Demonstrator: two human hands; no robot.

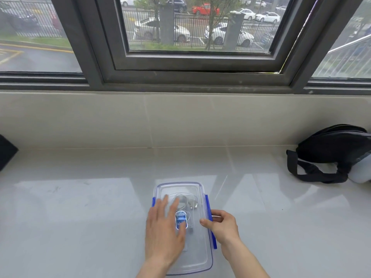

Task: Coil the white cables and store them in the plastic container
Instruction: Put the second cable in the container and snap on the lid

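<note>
A clear plastic container point(197, 255) with its lid on and blue side clips lies on the pale counter in front of me. Coiled white cables point(189, 203) show through the lid in its far half, near a blue oval label point(181, 219). My left hand point(163, 231) lies flat on the lid with fingers straight, pressing down. My right hand point(221, 224) curls round the blue clip point(210, 221) on the container's right side, thumb on the lid's edge.
A black bag with a strap point(331, 155) lies at the right end of the counter, against the tiled wall under the window. A dark object point(6, 151) pokes in at the left edge.
</note>
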